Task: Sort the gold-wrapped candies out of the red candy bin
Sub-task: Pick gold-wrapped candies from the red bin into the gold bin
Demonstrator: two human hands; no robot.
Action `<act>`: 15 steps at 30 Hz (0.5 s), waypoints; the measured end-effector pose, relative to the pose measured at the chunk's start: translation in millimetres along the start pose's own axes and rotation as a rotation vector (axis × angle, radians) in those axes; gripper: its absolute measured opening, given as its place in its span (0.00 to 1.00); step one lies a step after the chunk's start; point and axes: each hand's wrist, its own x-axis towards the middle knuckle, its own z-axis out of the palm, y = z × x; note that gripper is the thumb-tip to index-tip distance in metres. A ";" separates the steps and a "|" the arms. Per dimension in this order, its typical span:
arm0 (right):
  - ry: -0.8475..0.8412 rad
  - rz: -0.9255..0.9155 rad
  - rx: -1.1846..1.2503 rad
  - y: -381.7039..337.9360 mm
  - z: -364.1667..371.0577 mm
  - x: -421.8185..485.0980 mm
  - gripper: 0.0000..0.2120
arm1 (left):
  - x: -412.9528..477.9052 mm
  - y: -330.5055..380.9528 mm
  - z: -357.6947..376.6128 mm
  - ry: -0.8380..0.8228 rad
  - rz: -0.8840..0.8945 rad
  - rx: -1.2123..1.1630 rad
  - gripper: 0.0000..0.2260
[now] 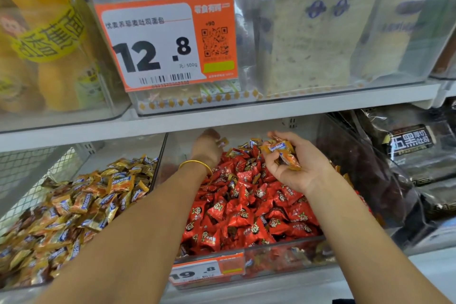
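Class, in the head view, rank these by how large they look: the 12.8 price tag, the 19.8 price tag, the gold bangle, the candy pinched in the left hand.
1. 12.8 price tag
2. 19.8 price tag
3. gold bangle
4. candy in the left hand
The tags sit at different distances, so true sizes are unsure.

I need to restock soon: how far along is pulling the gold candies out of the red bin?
Midway. Done: the front surface looks all red. In hand: the right hand cups a handful of gold-wrapped candies, and the left hand pinches one more candy at the back of the red candy bin. Left: several gold wrappers among the red ones, mostly at the back.
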 end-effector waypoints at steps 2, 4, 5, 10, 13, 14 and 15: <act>-0.002 0.001 0.007 -2.0 -1.3 -1.4 0.06 | 0.3 6.0 6.9 -0.100 0.122 -0.017 0.14; -0.005 0.002 0.011 -4.4 -2.5 -2.4 0.06 | 1.7 7.6 15.7 -0.181 0.206 0.040 0.15; -0.003 0.000 0.012 -5.7 -3.0 -2.8 0.06 | 2.8 8.2 19.2 -0.216 0.217 0.043 0.16; 0.021 -0.022 0.002 -9.8 -6.3 -3.0 0.05 | 8.7 9.1 22.6 -0.255 0.280 0.106 0.13; 0.032 -0.029 -0.006 -10.7 -6.7 -2.9 0.05 | 10.2 9.6 19.3 -0.197 0.235 0.088 0.10; 0.033 -0.030 -0.007 -11.0 -6.9 -2.8 0.05 | 10.5 9.7 18.5 -0.144 0.196 0.056 0.10; 0.034 -0.032 -0.008 -11.2 -7.1 -2.5 0.05 | 10.5 9.8 18.5 -0.089 0.161 0.019 0.10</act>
